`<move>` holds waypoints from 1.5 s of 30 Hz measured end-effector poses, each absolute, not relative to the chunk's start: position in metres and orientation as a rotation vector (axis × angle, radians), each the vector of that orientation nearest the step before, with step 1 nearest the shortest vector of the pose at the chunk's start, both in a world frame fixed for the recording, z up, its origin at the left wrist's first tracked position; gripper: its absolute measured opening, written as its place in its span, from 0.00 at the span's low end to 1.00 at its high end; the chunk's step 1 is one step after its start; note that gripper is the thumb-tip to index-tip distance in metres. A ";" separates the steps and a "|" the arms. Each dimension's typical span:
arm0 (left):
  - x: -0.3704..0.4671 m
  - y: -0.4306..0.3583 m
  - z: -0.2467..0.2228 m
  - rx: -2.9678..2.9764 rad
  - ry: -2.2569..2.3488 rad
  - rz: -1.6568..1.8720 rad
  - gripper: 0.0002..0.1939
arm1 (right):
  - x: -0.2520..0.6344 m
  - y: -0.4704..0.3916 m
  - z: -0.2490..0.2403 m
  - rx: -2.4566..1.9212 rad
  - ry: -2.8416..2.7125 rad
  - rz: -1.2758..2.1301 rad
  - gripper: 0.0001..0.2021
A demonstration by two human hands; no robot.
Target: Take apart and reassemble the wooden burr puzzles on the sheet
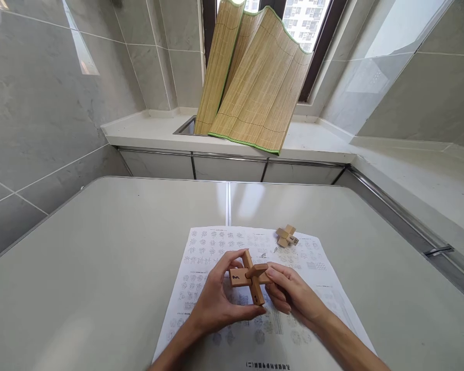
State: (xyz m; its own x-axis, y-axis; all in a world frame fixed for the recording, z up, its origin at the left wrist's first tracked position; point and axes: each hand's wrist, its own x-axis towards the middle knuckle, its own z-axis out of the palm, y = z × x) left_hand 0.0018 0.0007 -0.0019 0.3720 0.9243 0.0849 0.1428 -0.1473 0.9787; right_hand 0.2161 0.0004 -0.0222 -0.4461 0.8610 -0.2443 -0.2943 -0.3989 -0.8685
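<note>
Between my hands, above the printed sheet [201, 319], is a cross-shaped wooden burr puzzle [251, 277] of interlocking brown bars with dark marks on some faces. My left hand [220, 293] is closed around it, fingers at the top of one bar and thumb at that bar's lower end. With thumb and fingers, my right hand [290, 291] pinches the right side of the puzzle. A second, lighter wooden puzzle [286, 236] rests on the sheet's upper right part, apart from both hands.
The sheet, covered in small line drawings, lies on a pale table [100, 257] with a seam [228, 203] down its middle. Behind the table a white counter [139, 131] holds a folded bamboo mat [255, 87] leaning by the window. Tiled walls [54, 103] stand at both sides.
</note>
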 end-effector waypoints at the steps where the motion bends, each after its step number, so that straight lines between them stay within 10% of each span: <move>1: 0.001 0.001 -0.002 1.582 0.980 0.918 0.46 | 0.217 0.000 -0.023 -0.918 -1.009 1.930 0.23; 15: 0.004 -0.002 -0.004 1.514 0.963 0.895 0.52 | 0.217 -0.002 -0.030 -0.826 -0.960 1.998 0.18; 23: 0.006 0.001 -0.007 1.315 0.843 0.924 0.19 | 0.218 0.000 -0.026 -0.787 -0.869 2.071 0.20; 45: -0.023 0.027 0.011 1.391 1.472 1.152 0.15 | 0.219 0.007 -0.023 -0.886 -0.808 1.792 0.15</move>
State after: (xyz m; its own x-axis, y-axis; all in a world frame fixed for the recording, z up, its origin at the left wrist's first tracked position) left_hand -0.0235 0.0265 0.0107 -0.0869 0.9954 0.0401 0.2783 -0.0144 0.9604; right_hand 0.2189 0.0067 -0.0233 -0.2904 0.9318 -0.2176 -0.4536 -0.3343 -0.8261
